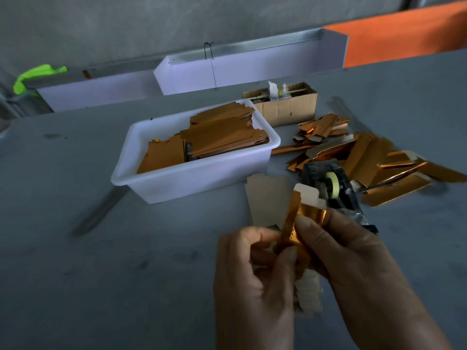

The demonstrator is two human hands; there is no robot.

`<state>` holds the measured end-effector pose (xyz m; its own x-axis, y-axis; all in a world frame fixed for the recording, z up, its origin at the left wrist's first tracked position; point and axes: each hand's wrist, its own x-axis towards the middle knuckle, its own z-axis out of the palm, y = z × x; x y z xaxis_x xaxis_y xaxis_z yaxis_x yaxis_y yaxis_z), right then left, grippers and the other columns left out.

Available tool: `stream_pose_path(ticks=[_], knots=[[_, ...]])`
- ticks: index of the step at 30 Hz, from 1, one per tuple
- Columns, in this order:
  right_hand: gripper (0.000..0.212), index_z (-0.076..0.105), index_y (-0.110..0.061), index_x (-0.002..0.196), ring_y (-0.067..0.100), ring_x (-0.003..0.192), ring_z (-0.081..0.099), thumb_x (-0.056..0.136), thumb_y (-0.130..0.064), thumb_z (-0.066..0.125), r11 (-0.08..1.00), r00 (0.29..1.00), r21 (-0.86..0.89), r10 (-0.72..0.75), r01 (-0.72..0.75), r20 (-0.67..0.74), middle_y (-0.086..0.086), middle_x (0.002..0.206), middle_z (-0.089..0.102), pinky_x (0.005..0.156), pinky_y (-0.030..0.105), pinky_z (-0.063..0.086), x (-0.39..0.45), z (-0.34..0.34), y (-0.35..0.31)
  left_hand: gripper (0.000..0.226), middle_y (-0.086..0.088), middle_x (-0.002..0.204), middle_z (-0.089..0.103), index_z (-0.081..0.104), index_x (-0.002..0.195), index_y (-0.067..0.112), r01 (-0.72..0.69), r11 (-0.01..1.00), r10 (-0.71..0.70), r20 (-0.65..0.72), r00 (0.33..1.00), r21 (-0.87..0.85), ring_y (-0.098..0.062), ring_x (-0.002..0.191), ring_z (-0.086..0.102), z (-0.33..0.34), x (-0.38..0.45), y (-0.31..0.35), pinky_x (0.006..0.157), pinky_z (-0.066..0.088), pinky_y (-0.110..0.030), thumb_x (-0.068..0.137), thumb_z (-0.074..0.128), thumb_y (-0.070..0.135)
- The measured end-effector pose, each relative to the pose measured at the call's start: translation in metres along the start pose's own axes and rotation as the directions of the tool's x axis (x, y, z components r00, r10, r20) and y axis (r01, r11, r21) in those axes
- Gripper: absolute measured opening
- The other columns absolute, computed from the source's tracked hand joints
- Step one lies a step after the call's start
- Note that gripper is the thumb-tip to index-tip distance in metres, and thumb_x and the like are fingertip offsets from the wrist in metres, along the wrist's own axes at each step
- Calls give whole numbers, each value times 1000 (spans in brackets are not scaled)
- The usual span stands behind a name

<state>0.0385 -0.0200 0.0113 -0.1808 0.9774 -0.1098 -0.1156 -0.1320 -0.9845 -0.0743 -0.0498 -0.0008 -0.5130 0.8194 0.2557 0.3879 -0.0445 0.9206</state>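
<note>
Both hands hold one small gold-foil carton blank [294, 213], half folded, with a white inner flap sticking up at its top. My left hand [255, 276] pinches its lower left edge between thumb and fingers. My right hand [358, 263] grips its right side, thumb pressed on the gold face. Behind the carton lies a flat blank [265, 198], white side up, on the grey table [101, 274]. A black tape dispenser [331, 188] with a yellowish roll stands just beyond my right hand.
A white plastic tub [161, 183] with stacked gold blanks sits at centre left. A loose pile of folded gold cartons [366, 157] spreads at the right. A brown cardboard box [288, 107] stands behind the tub. White trays [240, 69] line the far table edge.
</note>
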Motion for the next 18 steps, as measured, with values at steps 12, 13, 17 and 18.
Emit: stream_pose_path(ticks=[12, 13, 17, 18], knots=[[29, 74, -25, 76, 14, 75, 68, 58, -44, 61, 993, 995, -65, -100, 101, 20, 4, 79, 71, 65, 22, 56, -7, -5, -4, 21, 3, 61, 71, 72, 72, 30, 285, 934, -214, 302, 929, -215, -2, 54, 62, -5, -9, 10, 49, 43, -11, 64, 82, 47], [30, 74, -28, 77, 11, 73, 68, 59, -48, 59, 986, 993, -115, -120, 121, 14, 0, 78, 72, 60, 16, 54, -8, -8, -7, 21, 3, 59, 69, 72, 71, 29, 327, 917, -238, 345, 908, -228, -2, 52, 61, -5, -9, 9, 48, 43, -12, 66, 82, 47], [23, 64, -45, 82, -8, 79, 60, 76, -62, 51, 810, 896, -534, -398, 243, -195, -16, 87, 65, 60, 13, 47, -8, -48, -14, 18, 7, 48, 59, 68, 65, 25, 350, 918, -272, 344, 899, -189, 2, 44, 50, -3, -9, 6, 44, 36, -10, 79, 76, 34], [17, 62, -47, 80, -8, 80, 59, 76, -60, 53, 800, 879, -561, -408, 212, -249, -16, 92, 64, 64, 19, 45, -6, -59, -14, 19, 8, 47, 57, 66, 65, 21, 356, 918, -283, 339, 897, -176, 3, 43, 50, -2, -9, 4, 43, 36, -10, 81, 73, 29]])
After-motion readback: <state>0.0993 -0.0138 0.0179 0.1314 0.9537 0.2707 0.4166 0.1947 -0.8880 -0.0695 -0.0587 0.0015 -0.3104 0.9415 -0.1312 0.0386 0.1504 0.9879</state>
